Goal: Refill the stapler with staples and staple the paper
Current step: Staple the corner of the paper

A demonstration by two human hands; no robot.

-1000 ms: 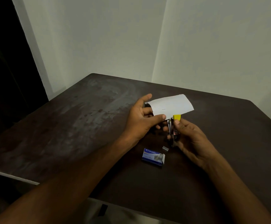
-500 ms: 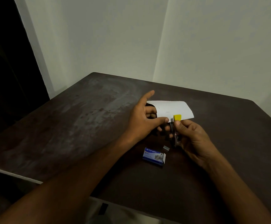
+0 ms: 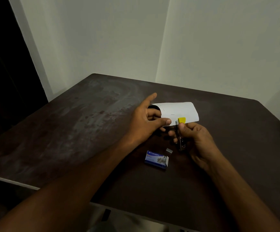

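My left hand [image 3: 144, 121] pinches the near left edge of a folded white paper [image 3: 177, 111], thumb on top, index finger stretched out. My right hand [image 3: 194, 136] grips a small metal stapler [image 3: 180, 141] with a yellow cap [image 3: 181, 120]. The stapler's yellow end sits over the paper's near edge, just right of my left thumb. A blue staple box [image 3: 156, 159] lies open on the dark table [image 3: 85, 131] below my hands. A short strip of staples [image 3: 169, 150] lies loose beside the box.
The table stands in a corner of pale walls [image 3: 102, 39]. Its left edge borders a dark gap, and its near edge runs just below my forearms. A pale surface shows under the table's near edge.
The paper has tilted down flatter toward the table. The stapler's yellow end has moved onto the paper's near edge, and my left index finger has stretched out.
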